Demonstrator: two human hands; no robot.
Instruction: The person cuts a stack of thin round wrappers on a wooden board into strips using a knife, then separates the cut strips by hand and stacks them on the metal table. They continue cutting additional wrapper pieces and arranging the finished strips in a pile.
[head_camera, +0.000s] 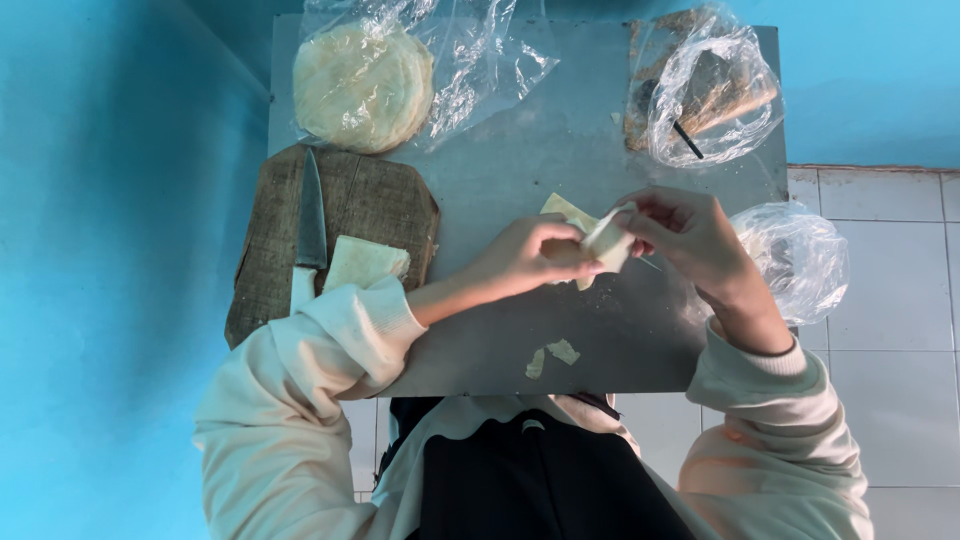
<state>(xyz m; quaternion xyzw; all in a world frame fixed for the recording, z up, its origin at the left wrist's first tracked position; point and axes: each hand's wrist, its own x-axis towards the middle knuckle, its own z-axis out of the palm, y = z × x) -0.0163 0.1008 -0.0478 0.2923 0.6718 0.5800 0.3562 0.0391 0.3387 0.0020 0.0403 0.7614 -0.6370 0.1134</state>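
One view only, head camera looking straight down. Both hands are working a single pale dough sheet (606, 243) over the middle of the grey metal table (520, 170). Sheet is looking thin, cream-coloured, partly folded into a small wedge, one corner sticking out behind toward the table's far edge. Left hand (530, 255) is cupping it from below, fingers curled together against it. Right hand (680, 232) is pinching its upper edge, thumb and fingertips closed on the dough.

Count:
- one stack of round flat wrappers (362, 85) lying in an opened clear bag, far left of table
- one wooden cutting board (370, 205) at left edge, carrying one knife (310, 225) and one pile of cut squares (365, 263)
- two small dough scraps (552, 358) lying near the table's near edge
- two more crumpled clear bags: one (712, 90) at far right, one (795, 258) hanging off the right side, just beside the right wrist
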